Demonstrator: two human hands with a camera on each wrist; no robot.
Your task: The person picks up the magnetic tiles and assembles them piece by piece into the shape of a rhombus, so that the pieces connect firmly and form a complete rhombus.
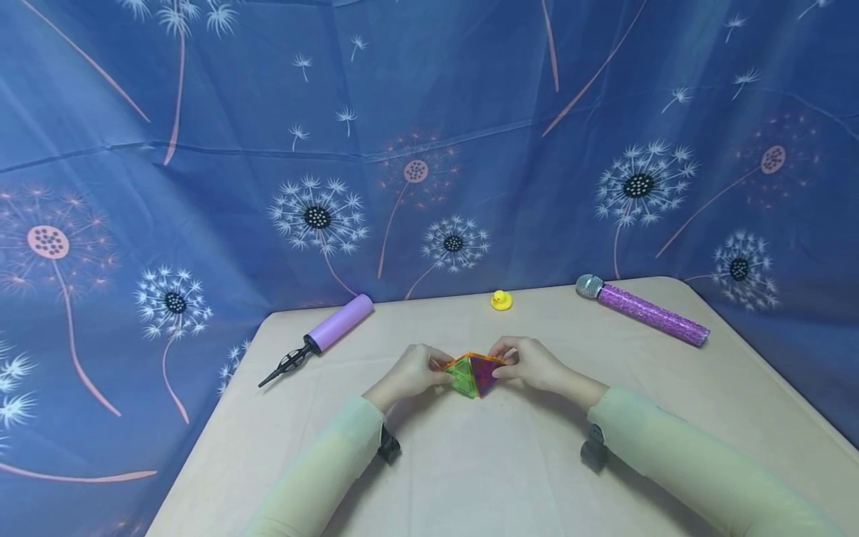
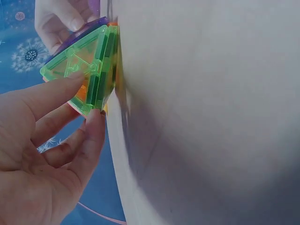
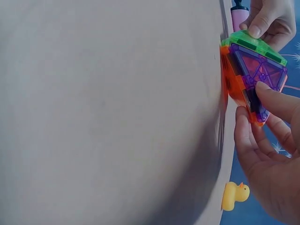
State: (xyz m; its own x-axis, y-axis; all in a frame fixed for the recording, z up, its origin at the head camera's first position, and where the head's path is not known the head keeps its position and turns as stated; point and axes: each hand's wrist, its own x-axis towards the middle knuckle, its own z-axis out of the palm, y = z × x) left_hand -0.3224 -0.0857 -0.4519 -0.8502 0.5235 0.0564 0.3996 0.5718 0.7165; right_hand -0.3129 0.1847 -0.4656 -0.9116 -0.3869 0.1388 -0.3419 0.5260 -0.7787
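Translucent triangular magnetic tiles stand joined in a pyramid-like shape over the middle of the table, with a green tile (image 1: 461,377) on the left face and a purple tile (image 1: 484,371) on the right. An orange tile (image 3: 233,77) shows along the underside in the right wrist view. My left hand (image 1: 414,372) pinches the green side, its thumb flat on that face and fingertips at the lower edge. From the opposite side my right hand (image 1: 533,364) grips the purple side, thumb on the face and fingers curled under the edge. The far faces are partly hidden by the fingers.
A purple hand pump (image 1: 341,324) with a black nozzle lies at the back left of the table (image 1: 483,477). Near the back edge sits a small yellow rubber duck (image 1: 501,300). A glittery purple microphone (image 1: 651,313) lies at the back right, before a blue dandelion-print cloth (image 1: 523,194).
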